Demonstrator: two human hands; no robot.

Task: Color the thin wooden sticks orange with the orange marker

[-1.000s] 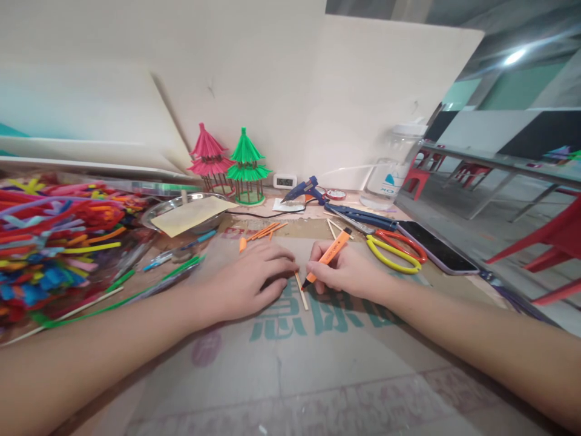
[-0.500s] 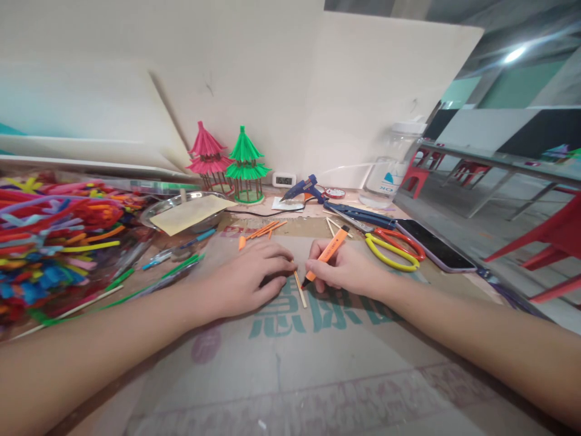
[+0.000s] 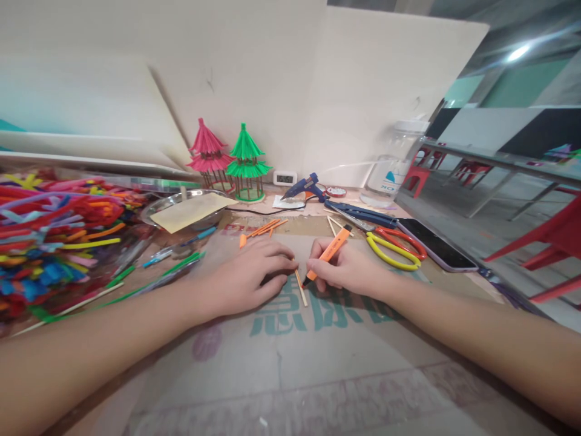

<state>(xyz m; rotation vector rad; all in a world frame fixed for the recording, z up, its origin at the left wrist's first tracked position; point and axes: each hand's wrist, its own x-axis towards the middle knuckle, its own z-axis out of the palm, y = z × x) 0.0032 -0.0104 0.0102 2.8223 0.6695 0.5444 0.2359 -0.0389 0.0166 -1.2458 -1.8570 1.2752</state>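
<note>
My left hand (image 3: 256, 272) rests on the cardboard sheet (image 3: 236, 369), its fingertips closed on the far end of a thin wooden stick (image 3: 304, 294). The stick's upper part is orange and its near end is pale. In my right hand (image 3: 345, 269) is an orange highlighter (image 3: 333, 245), slanted, with its dark tip down at the stick's right side. Beyond my left hand lie several orange sticks (image 3: 267, 227) and an orange cap (image 3: 242, 241). Two pale sticks (image 3: 333, 226) lie past my right hand.
Pipe cleaners (image 3: 54, 236) are heaped at the left, near a metal plate (image 3: 158, 203) with paper on it. At the back stand two pagoda models (image 3: 246, 163), a glue gun (image 3: 303, 186) and a bottle (image 3: 385, 172). Scissors (image 3: 394, 251) and a phone (image 3: 436, 245) lie right.
Both hands keep almost the same pose on the stick and highlighter. The highlighter tip stays close to the stick; the whole view has shifted very slightly.
</note>
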